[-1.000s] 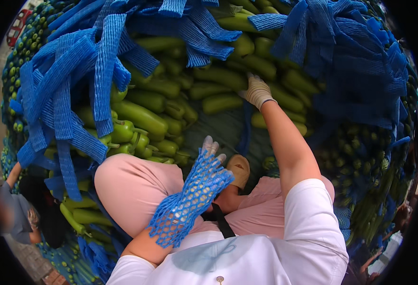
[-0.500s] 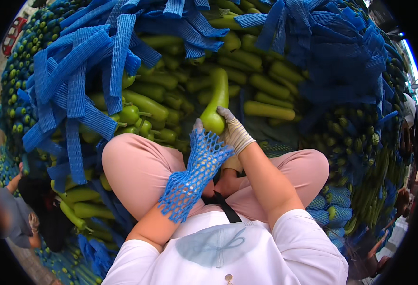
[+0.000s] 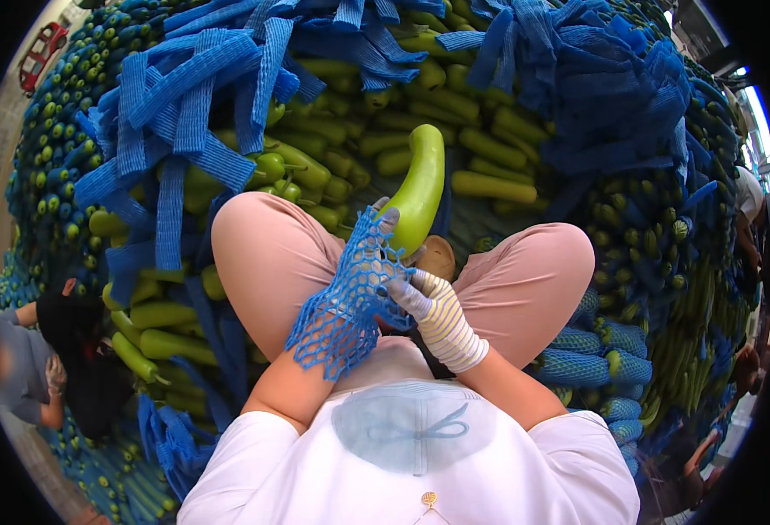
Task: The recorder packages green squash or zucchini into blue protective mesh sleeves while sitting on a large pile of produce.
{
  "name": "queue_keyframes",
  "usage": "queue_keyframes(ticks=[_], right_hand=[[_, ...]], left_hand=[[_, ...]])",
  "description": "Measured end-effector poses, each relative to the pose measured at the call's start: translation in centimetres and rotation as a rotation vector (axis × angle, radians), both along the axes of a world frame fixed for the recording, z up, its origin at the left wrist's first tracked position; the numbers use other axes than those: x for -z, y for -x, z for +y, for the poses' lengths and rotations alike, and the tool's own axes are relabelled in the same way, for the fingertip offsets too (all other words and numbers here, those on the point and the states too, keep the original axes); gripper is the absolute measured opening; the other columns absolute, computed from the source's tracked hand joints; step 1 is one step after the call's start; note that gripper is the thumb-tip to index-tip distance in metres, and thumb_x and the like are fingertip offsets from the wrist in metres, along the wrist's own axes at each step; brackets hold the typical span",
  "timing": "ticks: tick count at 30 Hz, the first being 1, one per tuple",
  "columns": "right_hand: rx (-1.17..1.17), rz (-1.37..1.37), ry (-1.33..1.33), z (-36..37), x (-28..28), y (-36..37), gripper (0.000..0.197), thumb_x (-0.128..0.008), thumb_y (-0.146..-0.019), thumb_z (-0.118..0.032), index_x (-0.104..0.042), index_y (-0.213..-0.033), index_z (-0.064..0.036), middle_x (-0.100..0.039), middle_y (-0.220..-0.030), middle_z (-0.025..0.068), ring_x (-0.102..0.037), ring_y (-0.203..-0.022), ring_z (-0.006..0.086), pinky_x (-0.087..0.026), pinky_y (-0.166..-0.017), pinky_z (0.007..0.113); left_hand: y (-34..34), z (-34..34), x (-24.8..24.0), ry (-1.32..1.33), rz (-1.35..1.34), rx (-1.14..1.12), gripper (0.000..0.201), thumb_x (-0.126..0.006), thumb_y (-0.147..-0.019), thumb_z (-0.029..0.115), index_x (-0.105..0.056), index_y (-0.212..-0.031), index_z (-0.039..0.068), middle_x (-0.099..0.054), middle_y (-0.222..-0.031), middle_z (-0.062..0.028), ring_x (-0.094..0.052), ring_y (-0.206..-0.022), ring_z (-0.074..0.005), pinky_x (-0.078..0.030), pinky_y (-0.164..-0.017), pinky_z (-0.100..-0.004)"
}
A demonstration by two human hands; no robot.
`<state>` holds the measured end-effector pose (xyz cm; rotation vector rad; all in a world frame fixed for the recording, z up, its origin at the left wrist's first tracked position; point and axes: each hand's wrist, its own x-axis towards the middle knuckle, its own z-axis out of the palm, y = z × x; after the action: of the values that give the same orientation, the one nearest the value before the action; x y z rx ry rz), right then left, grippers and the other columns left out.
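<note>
Left hand (image 3: pixel 374 249): gloved, inside a blue mesh sleeve (image 3: pixel 328 319) running from the fingers back over the forearm, gripping the thick end of a pale green gourd (image 3: pixel 421 192) with fingers along its left side. Right hand (image 3: pixel 442 324): striped glove, just right of the left and a bit closer to the body; thumb and fingers look pinched on the mesh edge by the gourd's thick end. Fingertips partly hidden, so can't say if they touch the gourd too. Key geometry: gourd lies straight beyond both hands, thick end toward them, thin end away. Long axis leans slightly right going out, tip curling back left. Left hand is nearer, in contact; right is just short of the thick end. Most of the gourd's length is outside the mesh. Past the hands: loose gourds (image 3: pixel 310 175) piled beyond and left, netted gourds (image 3: pixel 625 337) off to the right of the right hand, blue net strips (image 3: pixel 197 127) draped farther out, beyond-left of the left hand.
</note>
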<state>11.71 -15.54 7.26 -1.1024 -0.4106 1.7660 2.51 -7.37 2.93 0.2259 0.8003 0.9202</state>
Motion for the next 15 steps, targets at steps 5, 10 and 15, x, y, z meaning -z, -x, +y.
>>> queue_keyframes(ticks=[5, 10, 15], right_hand=[[0.281, -0.351, -0.278, 6.2, 3.7, -4.1, 0.021, -0.068, -0.082, -0.021, -0.066, -0.088, -0.0015, -0.060, -0.071, -0.0010, -0.051, -0.065, 0.0041, -0.042, -0.061, 0.019], [0.193, -0.497, -0.353, 8.2, 5.0, -5.6, 0.020, -0.068, -0.080, -0.019, -0.065, -0.084, 0.0000, -0.059, -0.071, -0.0013, -0.050, -0.065, 0.0046, -0.041, -0.061, 0.020], [0.177, -0.594, -0.375, 9.6, 6.5, -6.3, 0.022, -0.068, -0.081, -0.021, -0.065, -0.087, 0.0005, -0.059, -0.071, -0.0016, -0.049, -0.065, 0.0047, -0.040, -0.060, 0.020]], left_hand=[[1.5, -1.0, 1.5, 0.087, -0.322, 0.046, 0.043, -0.060, -0.086, 0.025, -0.046, -0.124, 0.009, -0.056, -0.113, -0.0104, -0.058, -0.097, -0.0247, -0.051, -0.082, -0.0402], [3.7, -4.2, -1.7, 0.153, -0.322, 0.063, 0.046, -0.062, -0.085, 0.024, -0.046, -0.125, 0.009, -0.054, -0.117, -0.0119, -0.056, -0.104, -0.0261, -0.050, -0.086, -0.0414], [4.7, -7.1, -5.1, 0.216, -0.329, 0.059, 0.049, -0.064, -0.083, 0.024, -0.046, -0.126, 0.009, -0.053, -0.121, -0.0135, -0.053, -0.110, -0.0275, -0.049, -0.090, -0.0426]])
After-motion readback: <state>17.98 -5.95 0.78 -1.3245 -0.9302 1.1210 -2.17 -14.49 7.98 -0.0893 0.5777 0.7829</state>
